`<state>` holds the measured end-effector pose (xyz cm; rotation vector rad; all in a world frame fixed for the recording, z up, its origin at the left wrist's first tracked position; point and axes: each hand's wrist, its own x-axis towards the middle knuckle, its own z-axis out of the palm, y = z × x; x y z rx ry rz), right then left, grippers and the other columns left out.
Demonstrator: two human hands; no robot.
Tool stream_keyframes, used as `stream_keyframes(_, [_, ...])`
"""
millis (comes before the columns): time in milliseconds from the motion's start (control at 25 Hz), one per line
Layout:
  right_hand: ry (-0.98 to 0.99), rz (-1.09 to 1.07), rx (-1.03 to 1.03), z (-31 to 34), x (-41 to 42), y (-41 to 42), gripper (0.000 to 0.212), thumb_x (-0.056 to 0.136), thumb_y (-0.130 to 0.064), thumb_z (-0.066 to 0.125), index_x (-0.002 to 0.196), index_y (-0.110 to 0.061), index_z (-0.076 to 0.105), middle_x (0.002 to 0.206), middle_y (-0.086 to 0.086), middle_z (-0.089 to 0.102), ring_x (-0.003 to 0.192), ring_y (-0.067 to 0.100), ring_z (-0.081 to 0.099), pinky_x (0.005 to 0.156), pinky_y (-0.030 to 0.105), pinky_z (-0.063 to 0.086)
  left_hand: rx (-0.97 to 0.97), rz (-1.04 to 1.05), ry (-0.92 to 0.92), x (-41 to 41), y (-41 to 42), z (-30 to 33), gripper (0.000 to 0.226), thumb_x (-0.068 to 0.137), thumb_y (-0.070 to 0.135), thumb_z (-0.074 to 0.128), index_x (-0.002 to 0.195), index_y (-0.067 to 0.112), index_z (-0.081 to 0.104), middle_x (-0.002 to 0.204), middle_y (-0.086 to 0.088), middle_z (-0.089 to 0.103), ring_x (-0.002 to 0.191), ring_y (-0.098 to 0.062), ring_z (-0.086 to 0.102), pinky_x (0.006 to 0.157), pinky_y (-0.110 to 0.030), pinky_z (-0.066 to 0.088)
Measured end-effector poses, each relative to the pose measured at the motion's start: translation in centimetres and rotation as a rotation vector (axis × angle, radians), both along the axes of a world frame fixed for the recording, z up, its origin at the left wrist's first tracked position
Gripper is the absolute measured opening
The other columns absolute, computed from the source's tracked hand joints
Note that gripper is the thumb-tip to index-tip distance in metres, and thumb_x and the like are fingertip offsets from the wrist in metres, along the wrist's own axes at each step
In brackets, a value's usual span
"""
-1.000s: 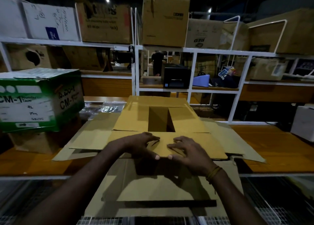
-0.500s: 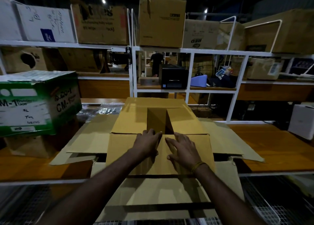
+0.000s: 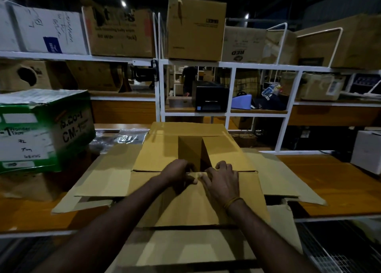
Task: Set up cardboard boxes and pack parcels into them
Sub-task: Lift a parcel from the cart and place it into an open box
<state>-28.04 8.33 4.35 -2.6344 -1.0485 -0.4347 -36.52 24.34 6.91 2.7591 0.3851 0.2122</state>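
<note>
We see an orange-brown wooden workbench (image 3: 329,182) bearing the open cardboard box (image 3: 185,149) at its middle, flaps spread flat to both sides; at the left end a plain carton (image 3: 31,188) carries a green tape carton (image 3: 41,132); crinkled clear plastic (image 3: 121,138) lies behind; a white box (image 3: 369,151) sits far right.

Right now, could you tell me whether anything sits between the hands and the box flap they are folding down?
Nothing visible does. The left hand and right hand already rest directly on the near flap of the cardboard box; the gap between the side flaps beyond looks unobstructed.
</note>
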Motion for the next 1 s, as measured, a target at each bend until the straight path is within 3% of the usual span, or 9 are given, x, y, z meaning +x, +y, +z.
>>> stream_keyframes(200, [0.026,-0.171,-0.107,1.0,0.4,2.0,0.054,0.101,-0.057,0.025,0.113,-0.028,0.070,0.127,0.008,0.046,0.117,0.026,0.040,0.095,0.046,0.036,-0.126,-0.112,0.037,2.6,1.3,0.4,0.029,0.101,0.039,0.053,0.115,0.018,0.068,0.104,0.001,0.067,0.086,-0.010,0.060,0.067,-0.022,0.044])
stream_keyframes(400, [-0.046,-0.233,-0.115,2.2,0.4,2.8,0.042,0.101,-0.049,0.037,0.125,-0.026,0.063,0.140,0.011,0.039,0.128,0.029,0.036,0.102,0.048,0.034,-0.067,-0.290,0.194,7.1,2.4,1.1,0.041,0.101,0.028,0.054,0.142,0.025,0.050,0.133,0.000,0.061,0.113,-0.015,0.059,0.095,-0.032,0.050])
stream_keyframes(560, [-0.195,-0.253,0.107,2.0,1.1,3.0,0.058,0.094,-0.043,0.056,0.147,-0.025,0.040,0.157,0.013,0.025,0.140,0.033,0.031,0.107,0.049,0.035,-0.122,-0.348,-0.068,10.2,2.6,1.5,0.060,0.096,0.025,0.061,0.151,0.025,0.035,0.145,-0.002,0.050,0.128,-0.015,0.050,0.104,-0.026,0.041])
stream_keyframes(680, [-0.303,-0.339,0.148,1.5,2.9,2.2,0.085,0.084,-0.038,0.069,0.156,-0.019,0.026,0.165,0.018,0.000,0.151,0.039,0.007,0.115,0.056,0.027,-0.103,-0.357,-0.251,12.3,1.7,1.8,0.072,0.096,0.026,0.063,0.156,0.026,0.023,0.161,-0.001,0.028,0.140,-0.020,0.037,0.107,-0.030,0.036])
stream_keyframes(840, [-0.366,-0.475,0.077,0.7,5.6,0.4,0.098,0.082,-0.029,0.073,0.158,-0.010,0.013,0.163,0.020,-0.013,0.151,0.039,-0.008,0.119,0.058,0.018,0.079,-0.474,-0.264,15.5,-0.2,1.2,0.081,0.096,0.028,0.062,0.159,0.029,0.010,0.167,0.004,-0.004,0.137,-0.025,0.043,0.102,-0.036,0.048])
stream_keyframes(920, [-0.364,-0.516,0.050,0.4,6.7,-0.5,0.098,0.084,-0.035,0.072,0.157,-0.007,0.014,0.163,0.021,-0.013,0.151,0.038,-0.008,0.119,0.057,0.018,0.164,-0.528,-0.287,17.0,-0.9,0.5,0.086,0.096,0.029,0.063,0.159,0.033,0.004,0.167,0.006,-0.010,0.137,-0.025,0.043,0.099,-0.034,0.049])
stream_keyframes(1000, [-0.345,-0.548,0.032,0.2,7.5,-1.3,0.097,0.084,-0.040,0.071,0.156,-0.004,0.017,0.163,0.021,-0.014,0.151,0.037,-0.010,0.121,0.055,0.014,0.234,-0.581,-0.308,18.2,-1.5,0.0,0.090,0.095,0.027,0.063,0.158,0.035,0.000,0.167,0.005,-0.012,0.145,-0.026,0.033,0.105,-0.036,0.046])
